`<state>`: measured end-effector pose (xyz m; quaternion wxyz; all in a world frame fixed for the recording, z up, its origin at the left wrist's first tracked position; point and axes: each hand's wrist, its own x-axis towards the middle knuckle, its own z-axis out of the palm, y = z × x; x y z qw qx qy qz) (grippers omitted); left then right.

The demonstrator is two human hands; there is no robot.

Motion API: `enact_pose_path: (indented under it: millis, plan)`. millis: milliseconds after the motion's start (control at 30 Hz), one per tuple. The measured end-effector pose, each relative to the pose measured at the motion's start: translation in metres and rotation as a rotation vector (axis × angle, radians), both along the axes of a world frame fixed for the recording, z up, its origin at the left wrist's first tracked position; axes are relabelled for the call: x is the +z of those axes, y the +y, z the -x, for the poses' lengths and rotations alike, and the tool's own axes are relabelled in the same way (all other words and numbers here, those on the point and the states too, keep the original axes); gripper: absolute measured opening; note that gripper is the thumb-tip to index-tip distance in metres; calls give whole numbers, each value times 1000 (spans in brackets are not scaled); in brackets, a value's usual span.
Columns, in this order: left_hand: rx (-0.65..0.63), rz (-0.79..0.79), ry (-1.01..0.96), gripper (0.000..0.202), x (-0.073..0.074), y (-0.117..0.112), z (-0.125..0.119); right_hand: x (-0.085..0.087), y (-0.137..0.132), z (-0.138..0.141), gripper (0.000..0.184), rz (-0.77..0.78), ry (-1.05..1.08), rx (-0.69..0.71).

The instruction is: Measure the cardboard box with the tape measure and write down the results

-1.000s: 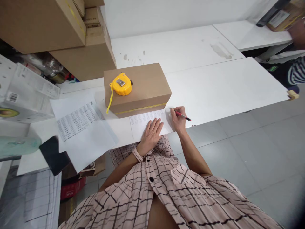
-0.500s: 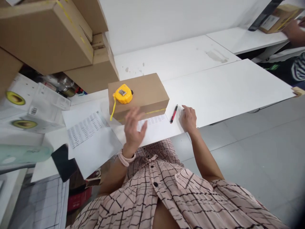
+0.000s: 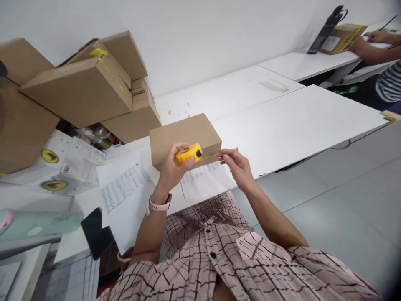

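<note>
My left hand (image 3: 171, 169) grips a yellow tape measure (image 3: 189, 154) in front of a closed brown cardboard box (image 3: 184, 131) on the white table. At the box's front right corner is my right hand (image 3: 238, 167), thumb and forefinger drawn together; whatever they pinch is too small to make out. A yellow strip runs along the front side of the box between the hands. Under and before the box lies a printed sheet (image 3: 206, 179). Only a dark tip of the pen (image 3: 237, 149) shows behind my right hand.
Stacked cardboard boxes (image 3: 78, 92) fill the left, above white boxes with avocado pictures (image 3: 72, 163). More printed papers (image 3: 122, 188), a dark flat object (image 3: 97, 234) and a pale green bottle (image 3: 40, 223) lie nearer. Far right, another person's arm (image 3: 372, 52) rests by a taped box (image 3: 341, 38).
My left hand has picked the tape measure off the box top and brought it to the front side. My right hand has moved left from beside the pen to the box's corner.
</note>
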<state>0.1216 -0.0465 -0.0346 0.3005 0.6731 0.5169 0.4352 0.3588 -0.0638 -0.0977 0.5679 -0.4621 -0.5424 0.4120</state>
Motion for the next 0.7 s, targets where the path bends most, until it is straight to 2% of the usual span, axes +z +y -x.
enact_pose_path:
  millis: [67,133,267,433,567,700]
  plan:
    - [-93,45,-44,49,-3,-13,-1,23,-4,15,35,101,171,225]
    - [-68,59,-15,53,-6,-20,3,37,-2,22,38,158,239,310]
    - [-80,102,-100,53,-7,-22,16,40,10,27,39,212,217,302]
    - [-130,138,-191,53,-4,-24,22,40,13,42,37,274,263,455]
    - [-119,184,-274,56,7,-21,39,51,25,33,33,256,274,383]
    - [57,88,-334,52,20,-2,85,59,74,1,29,100,281,95]
